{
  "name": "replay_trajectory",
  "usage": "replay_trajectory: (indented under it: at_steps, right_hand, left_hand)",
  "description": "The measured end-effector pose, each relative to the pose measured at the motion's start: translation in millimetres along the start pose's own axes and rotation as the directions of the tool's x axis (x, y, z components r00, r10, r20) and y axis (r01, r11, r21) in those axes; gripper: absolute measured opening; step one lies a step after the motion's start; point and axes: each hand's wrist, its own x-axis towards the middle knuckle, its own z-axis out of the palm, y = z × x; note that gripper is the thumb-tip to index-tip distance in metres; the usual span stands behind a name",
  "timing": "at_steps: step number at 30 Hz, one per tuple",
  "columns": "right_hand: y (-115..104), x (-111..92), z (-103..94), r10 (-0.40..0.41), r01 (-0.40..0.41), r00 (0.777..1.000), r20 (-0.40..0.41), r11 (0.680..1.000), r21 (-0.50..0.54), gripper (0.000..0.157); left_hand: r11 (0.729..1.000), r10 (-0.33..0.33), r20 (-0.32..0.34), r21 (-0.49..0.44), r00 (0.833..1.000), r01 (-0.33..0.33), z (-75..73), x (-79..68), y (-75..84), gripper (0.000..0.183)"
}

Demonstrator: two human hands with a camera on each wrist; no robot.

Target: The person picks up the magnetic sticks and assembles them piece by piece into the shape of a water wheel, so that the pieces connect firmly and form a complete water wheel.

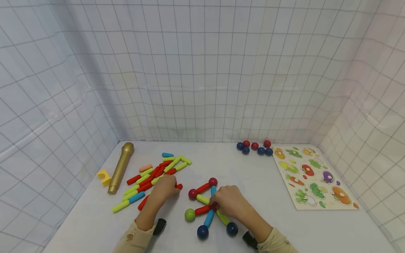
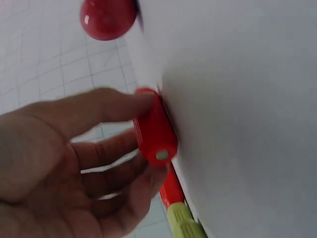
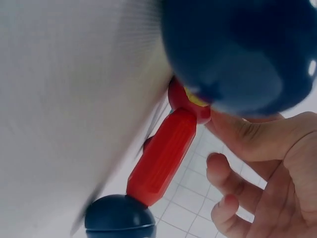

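My left hand (image 1: 165, 188) pinches a short red rod (image 2: 156, 126) between thumb and fingers, low over the table at the right edge of a pile of rods. My right hand (image 1: 232, 200) grips the red ball (image 3: 202, 113) in the middle of a star-like figure of rods and balls; part of that ball is hidden by the fingers. Rods run out from it: a red one to a green ball (image 1: 190, 215), a blue one to a dark blue ball (image 1: 203, 232), a yellow-green one to another dark blue ball (image 1: 232, 229). Two more red balls, one (image 1: 193, 194) and another (image 1: 213, 181), are joined by a red rod (image 1: 203, 188).
Red, yellow-green and blue rods (image 1: 145, 187) lie on the left. Beyond them are a gold microphone-shaped object (image 1: 121, 168) and a yellow block (image 1: 104, 177). Several loose balls (image 1: 254, 146) sit at the back, beside a vegetable-picture board (image 1: 316, 179). Gridded cloth walls (image 1: 202, 88) enclose the table.
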Motion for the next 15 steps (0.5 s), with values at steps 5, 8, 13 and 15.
replay_trajectory:
  at_steps: [5, 8, 13, 15]
  right_hand:
    - [0, -1, 0.9, 0.012, -0.014, 0.999, -0.041, 0.999, -0.045, 0.015]
    - [-1, -2, 0.5, 0.018, -0.02, 0.999, -0.037, 0.999, -0.042, 0.015]
    - [-1, -1, -1.7, 0.012, -0.013, 0.999, -0.033, 0.999, -0.035, 0.017]
    - [-2, -1, -2.5, 0.011, -0.012, 0.999, -0.031, 0.999, -0.03, 0.017]
  left_hand:
    - [0.989, 0.048, 0.007, -0.143, 0.999, -0.047, 4.4, -2.3, 13.0, 0.026]
    - [0.977, 0.062, -0.03, -0.2, 0.998, -0.067, 6.7, -5.8, 22.5, 0.031]
    - [0.969, 0.043, -0.06, -0.24, 0.997, -0.056, 11.5, -9.0, 32.7, 0.031]
    - [0.971, 0.035, -0.058, -0.236, 0.998, -0.047, 12.2, -9.7, 34.6, 0.032]
